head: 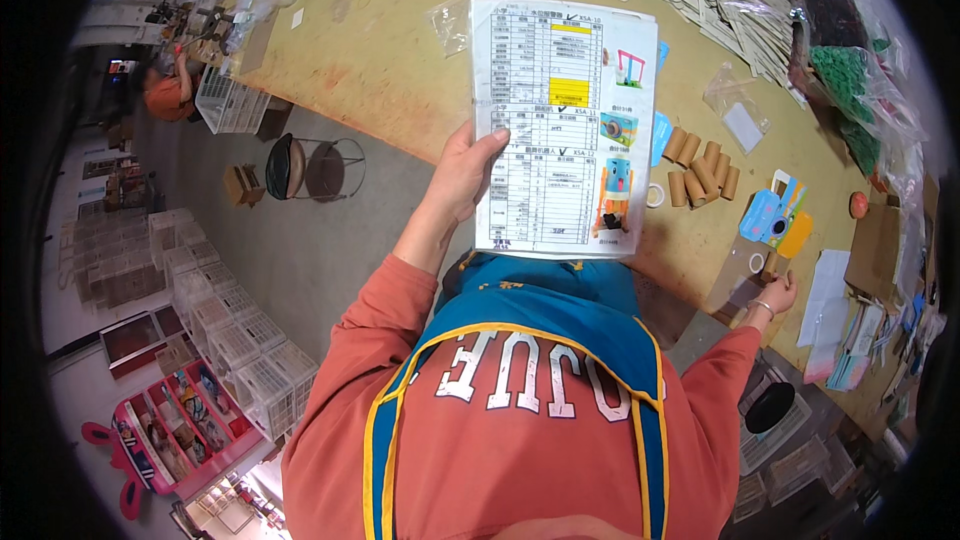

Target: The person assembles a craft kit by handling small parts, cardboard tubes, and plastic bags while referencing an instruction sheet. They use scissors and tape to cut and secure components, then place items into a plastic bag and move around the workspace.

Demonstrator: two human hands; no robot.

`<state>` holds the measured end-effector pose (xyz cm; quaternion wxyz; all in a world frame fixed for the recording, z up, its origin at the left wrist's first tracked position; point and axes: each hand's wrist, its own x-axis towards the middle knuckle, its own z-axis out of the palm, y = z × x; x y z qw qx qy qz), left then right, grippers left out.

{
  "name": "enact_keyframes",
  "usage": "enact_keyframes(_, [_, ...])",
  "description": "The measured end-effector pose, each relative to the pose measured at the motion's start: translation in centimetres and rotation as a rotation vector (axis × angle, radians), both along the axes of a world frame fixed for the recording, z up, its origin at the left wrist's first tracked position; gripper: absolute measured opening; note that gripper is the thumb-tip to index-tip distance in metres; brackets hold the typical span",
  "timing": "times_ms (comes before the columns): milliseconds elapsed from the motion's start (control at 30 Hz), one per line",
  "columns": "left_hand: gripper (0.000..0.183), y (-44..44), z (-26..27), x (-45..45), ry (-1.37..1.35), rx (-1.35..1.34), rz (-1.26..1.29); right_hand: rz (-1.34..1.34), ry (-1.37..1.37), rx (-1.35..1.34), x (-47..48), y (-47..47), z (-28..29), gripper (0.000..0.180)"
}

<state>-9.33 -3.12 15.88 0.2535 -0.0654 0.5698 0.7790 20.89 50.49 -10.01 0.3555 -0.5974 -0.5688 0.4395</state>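
My left hand (466, 172) grips the left edge of a stack of printed sheets (540, 127), its thumb on top. The sheets bear tables with yellow marks, handwritten ticks and small colour pictures. My right hand (780, 294), wearing a bracelet, is over the workbench at the right, its fingers partly curled. Just beyond its fingers lie a brown cardboard tube (770, 267), a white ring (757, 262) and printed card pieces (777, 219) in blue and orange with a camera picture. Whether those fingers touch the tube is unclear.
Several cardboard tubes (701, 172) and another white ring (655, 196) lie on the workbench (360, 52). Wooden craft sticks (720, 7) are heaped at the back, beside bagged green material (844, 82). A stool (289, 166) and plastic crates (232, 330) stand left; another person (169, 94) is farther off.
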Motion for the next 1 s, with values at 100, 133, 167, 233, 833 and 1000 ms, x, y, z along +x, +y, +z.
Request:
enact_keyframes(100, [0.032,-0.1,-0.2,-0.1,-0.001,0.010,-0.004,-0.024,-0.023,-0.023,0.1,0.2,0.0,0.040])
enact_keyframes(133, [0.032,-0.1,-0.2,-0.1,0.001,0.011,-0.010,-0.025,-0.024,-0.014,0.1,0.1,0.1,0.040])
enact_keyframes(167, [0.032,-0.1,-0.2,-0.1,0.002,0.009,-0.006,-0.025,-0.024,-0.005,0.1,0.0,0.1,0.040])
enact_keyframes(233, [0.032,-0.1,-0.3,-0.1,-0.005,0.003,-0.001,-0.026,-0.012,0.006,0.2,-0.1,0.3,0.040])
enact_keyframes(833, [0.033,0.1,-0.5,0.2,0.030,0.021,0.020,-0.042,-0.028,0.022,2.1,2.7,-1.9,0.042])
enact_keyframes(1000, [0.033,0.2,-0.4,0.3,0.014,-0.006,0.021,-0.068,-0.004,-0.017,2.5,2.9,-2.0,0.043])
